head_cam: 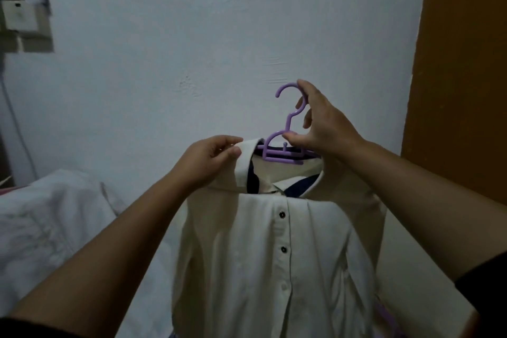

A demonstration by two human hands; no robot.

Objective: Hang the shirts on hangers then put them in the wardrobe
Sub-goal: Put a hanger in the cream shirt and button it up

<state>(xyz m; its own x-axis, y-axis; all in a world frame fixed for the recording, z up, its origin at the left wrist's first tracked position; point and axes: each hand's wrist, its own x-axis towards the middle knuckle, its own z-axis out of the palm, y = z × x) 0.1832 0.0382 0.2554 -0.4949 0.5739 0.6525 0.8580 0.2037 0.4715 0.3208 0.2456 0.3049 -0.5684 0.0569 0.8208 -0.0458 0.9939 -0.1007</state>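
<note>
Head view: cream button-up shirt (274,261) at centre, held up in front of a pale blue wall (219,35), front placket with dark buttons facing the camera, navy lining showing inside the collar; purple plastic hanger (285,129) rising out of the neck opening, hook uppermost and curling to the left, shoulder bars tucked inside the collar; right hand (321,123) closed on the hanger, thumb under the small loop at the neck base, index fingertip on the hook's right curve, remaining fingers curled beside the stem; left hand (211,158) to the left of the hanger, pinching the left collar flap between thumb and curled fingers; both forearms reaching in from the near edge, dark sleeve cuffs at the lower corners; shirt body hanging down to the near edge; rumpled white bedding (49,228) on the left; brown wooden panel (463,63) along the right edge, whether wardrobe or door cannot be told; blurred boxes (24,16) at far upper left.
</note>
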